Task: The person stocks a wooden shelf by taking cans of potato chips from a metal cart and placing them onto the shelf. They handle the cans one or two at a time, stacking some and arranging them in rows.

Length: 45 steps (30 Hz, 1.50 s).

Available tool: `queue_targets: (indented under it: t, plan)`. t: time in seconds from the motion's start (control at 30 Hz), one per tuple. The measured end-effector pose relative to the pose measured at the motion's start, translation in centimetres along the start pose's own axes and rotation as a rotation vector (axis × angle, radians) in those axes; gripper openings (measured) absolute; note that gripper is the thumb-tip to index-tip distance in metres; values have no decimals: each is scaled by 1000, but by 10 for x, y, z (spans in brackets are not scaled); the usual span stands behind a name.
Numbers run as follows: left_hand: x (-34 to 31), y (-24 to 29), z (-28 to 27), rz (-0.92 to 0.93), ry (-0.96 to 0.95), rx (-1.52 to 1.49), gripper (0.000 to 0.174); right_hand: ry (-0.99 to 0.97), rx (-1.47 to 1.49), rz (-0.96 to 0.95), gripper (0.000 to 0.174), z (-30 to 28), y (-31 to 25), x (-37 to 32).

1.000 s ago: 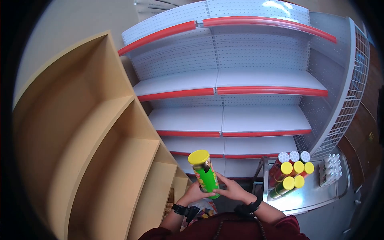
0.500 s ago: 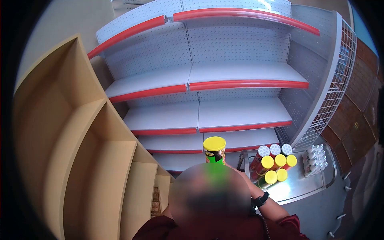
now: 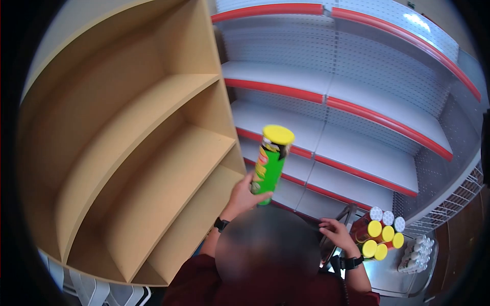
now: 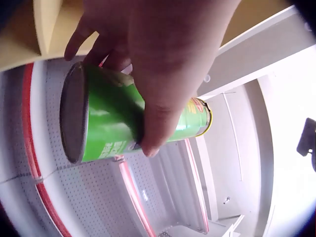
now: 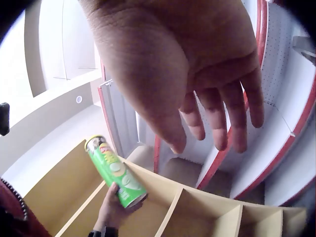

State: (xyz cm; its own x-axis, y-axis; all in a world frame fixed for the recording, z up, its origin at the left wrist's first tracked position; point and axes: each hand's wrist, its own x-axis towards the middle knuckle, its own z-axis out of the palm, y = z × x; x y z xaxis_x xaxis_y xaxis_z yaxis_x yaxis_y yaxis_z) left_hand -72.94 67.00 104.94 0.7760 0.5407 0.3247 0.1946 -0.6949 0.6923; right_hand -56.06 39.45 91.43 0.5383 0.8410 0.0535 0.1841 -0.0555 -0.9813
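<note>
My left hand [image 3: 242, 197] grips a green chip canister [image 3: 269, 171] with a yellow lid round its lower part. It stands nearly upright, tilted slightly, in front of the white shelves. In the left wrist view the thumb and fingers wrap the green canister [image 4: 111, 116], its metal base towards the camera. My right hand [image 3: 338, 235] is apart from the canister, beside the cart's handle, holding nothing. The right wrist view shows that right hand [image 5: 197, 64] with its fingers loosely extended.
A wooden shelf unit [image 3: 153, 109] fills the left. White shelving [image 3: 367, 137] with red edges stands behind. At lower right, a metal cart [image 3: 393, 283] carries several canisters [image 3: 374, 229] with yellow or white lids and a pack of small bottles [image 3: 417, 255]. A blurred patch covers my front.
Both hands held the canister; now only the left does, raised and nearer the wooden shelves. The right hand has let go and moved right, towards the cart. The view has turned left.
</note>
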Motion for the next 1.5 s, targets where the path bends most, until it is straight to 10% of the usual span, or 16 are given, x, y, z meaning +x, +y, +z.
queue_targets:
  t: [0.3, 0.7, 1.5]
  plan:
    - [33, 24, -139, 240, 656, 76, 60, 190, 134, 69, 30, -2, 10, 3]
    - [123, 75, -227, 173, 969, 315, 74, 317, 121, 78, 28, 9, 19, -33]
    - [222, 56, -219, -232, 862, 509, 69, 471, 101, 122, 24, 3, 30, -67]
